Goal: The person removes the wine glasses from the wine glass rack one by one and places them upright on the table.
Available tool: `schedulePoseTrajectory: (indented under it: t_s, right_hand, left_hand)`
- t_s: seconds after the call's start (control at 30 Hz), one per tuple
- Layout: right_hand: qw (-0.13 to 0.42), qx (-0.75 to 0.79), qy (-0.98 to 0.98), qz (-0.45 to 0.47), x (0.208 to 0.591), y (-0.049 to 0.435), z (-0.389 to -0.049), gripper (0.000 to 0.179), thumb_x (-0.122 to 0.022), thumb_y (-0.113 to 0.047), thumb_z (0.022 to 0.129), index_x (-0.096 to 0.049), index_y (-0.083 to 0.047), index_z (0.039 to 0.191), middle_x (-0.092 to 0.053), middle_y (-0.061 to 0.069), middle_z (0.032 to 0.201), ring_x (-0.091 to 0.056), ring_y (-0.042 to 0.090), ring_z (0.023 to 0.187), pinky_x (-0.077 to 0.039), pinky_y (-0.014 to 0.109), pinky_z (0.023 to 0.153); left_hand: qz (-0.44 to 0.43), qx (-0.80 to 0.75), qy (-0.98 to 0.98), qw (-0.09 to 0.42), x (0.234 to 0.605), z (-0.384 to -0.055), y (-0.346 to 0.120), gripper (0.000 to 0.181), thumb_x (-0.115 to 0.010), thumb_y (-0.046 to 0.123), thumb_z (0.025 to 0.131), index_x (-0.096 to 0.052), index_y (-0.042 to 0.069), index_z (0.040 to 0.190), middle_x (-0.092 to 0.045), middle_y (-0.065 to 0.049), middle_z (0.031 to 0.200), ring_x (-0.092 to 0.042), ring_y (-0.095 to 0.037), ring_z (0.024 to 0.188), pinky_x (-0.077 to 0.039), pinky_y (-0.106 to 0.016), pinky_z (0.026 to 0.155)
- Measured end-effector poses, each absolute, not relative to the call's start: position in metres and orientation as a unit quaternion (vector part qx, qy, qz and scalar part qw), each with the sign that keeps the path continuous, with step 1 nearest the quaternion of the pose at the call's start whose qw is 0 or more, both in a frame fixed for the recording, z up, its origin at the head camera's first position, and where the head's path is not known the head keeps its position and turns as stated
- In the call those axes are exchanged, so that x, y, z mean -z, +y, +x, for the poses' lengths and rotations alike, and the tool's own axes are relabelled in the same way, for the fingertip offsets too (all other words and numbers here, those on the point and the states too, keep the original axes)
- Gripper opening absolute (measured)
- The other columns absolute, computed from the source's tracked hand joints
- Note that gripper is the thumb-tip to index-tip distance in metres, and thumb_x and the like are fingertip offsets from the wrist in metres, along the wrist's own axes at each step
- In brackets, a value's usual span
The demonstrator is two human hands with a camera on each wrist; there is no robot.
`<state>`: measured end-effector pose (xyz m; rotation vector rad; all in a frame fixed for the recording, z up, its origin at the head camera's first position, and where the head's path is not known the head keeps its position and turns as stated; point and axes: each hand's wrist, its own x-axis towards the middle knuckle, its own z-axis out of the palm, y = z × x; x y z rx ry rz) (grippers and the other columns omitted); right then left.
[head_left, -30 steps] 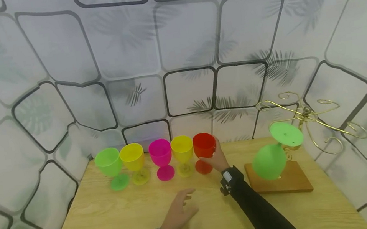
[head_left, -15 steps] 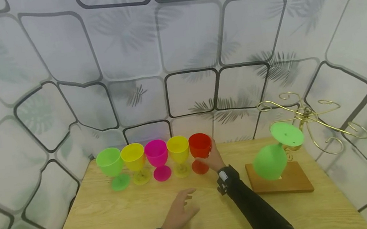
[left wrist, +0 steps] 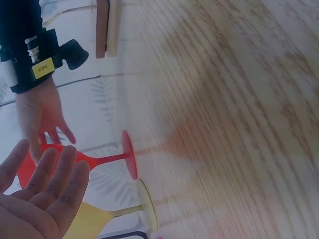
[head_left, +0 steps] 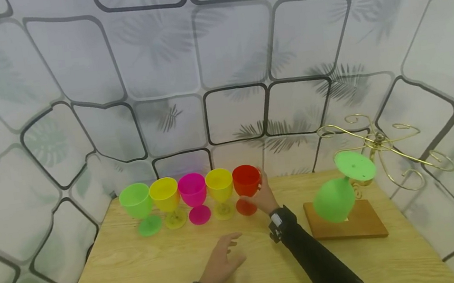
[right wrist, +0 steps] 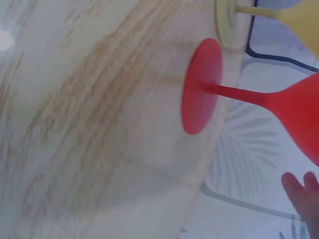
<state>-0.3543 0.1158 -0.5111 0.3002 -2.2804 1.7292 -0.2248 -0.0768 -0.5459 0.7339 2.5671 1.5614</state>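
A red goblet (head_left: 246, 181) stands upright at the right end of a row on the table. My right hand (head_left: 263, 198) is around the right side of its bowl, thumb in front and fingers spread. In the right wrist view a gap shows between the fingertips (right wrist: 299, 185) and the red bowl. To its left stand a yellow goblet (head_left: 219, 185), a magenta goblet (head_left: 192, 191), another yellow goblet (head_left: 164, 195) and a green goblet (head_left: 136, 202). My left hand (head_left: 222, 262) hovers nearer me with relaxed fingers and nothing in it.
At the right, a gold wire stand (head_left: 377, 141) with curled arms rises by a brown wooden board (head_left: 371, 225). A green goblet (head_left: 334, 201) hangs upside down from it. A patterned wall covering (head_left: 227, 46) closes off the back of the wooden table (head_left: 141, 277).
The red goblet, the yellow one beside it and the magenta one have shifted slightly left, with the right hand moving alongside. The left hand has stayed in place.
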Motion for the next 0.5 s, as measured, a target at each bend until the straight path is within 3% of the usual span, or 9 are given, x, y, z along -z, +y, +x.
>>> schedulePoseTrajectory:
  t_s: [0.27,0.5]
  right_hand:
    - [0.196,-0.597,-0.768,0.121,0.481,0.123,-0.31,0.095,-0.073,0.002,0.072,-0.013,0.01,0.144,-0.019,0.033,0.151,-0.02,0.048,0.137,-0.018,0.067,0.11]
    - [0.186,-0.561,-0.79,0.165,0.478,0.132,-0.26,0.091,-0.074,0.001,0.071,-0.018,0.012,0.142,-0.026,0.035,0.146,-0.025,0.048,0.134,-0.024,0.068,0.107]
  left_hand:
    - [0.246,-0.506,0.827,0.023,0.546,-0.222,-0.073,0.054,-0.063,0.023,0.085,-0.047,0.001,0.132,-0.051,-0.021,0.13,-0.053,-0.037,0.111,-0.049,-0.055,0.091]
    - [0.251,-0.503,0.827,0.023,0.54,-0.218,-0.066,0.055,-0.064,0.019,0.084,-0.047,-0.003,0.131,-0.05,-0.023,0.129,-0.053,-0.039,0.11,-0.048,-0.057,0.091]
